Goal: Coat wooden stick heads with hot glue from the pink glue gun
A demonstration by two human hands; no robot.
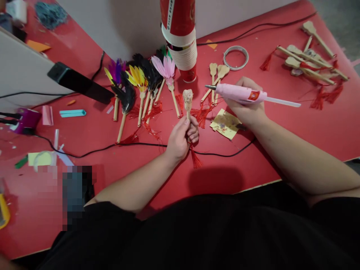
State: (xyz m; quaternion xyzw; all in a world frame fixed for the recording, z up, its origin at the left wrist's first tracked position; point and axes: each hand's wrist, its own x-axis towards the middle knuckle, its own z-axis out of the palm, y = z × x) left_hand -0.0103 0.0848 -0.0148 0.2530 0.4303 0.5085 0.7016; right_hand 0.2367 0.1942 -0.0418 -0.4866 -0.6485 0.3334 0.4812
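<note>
A grey tape roll lies near an orange scrap; a turquoise strip beside a pink piece

Dim, diffuse light leaves a soft-edged shadow on the flat red bench. Outer edges look stretched and blurred; coarse pixelation covers a lower-left patch.

- Stacked red-and-white paper cups, near the far edge of the red surface: dark characters on a white strip, too small to read.
- Pink pen-shaped glue gun: red label, illegible.
</note>
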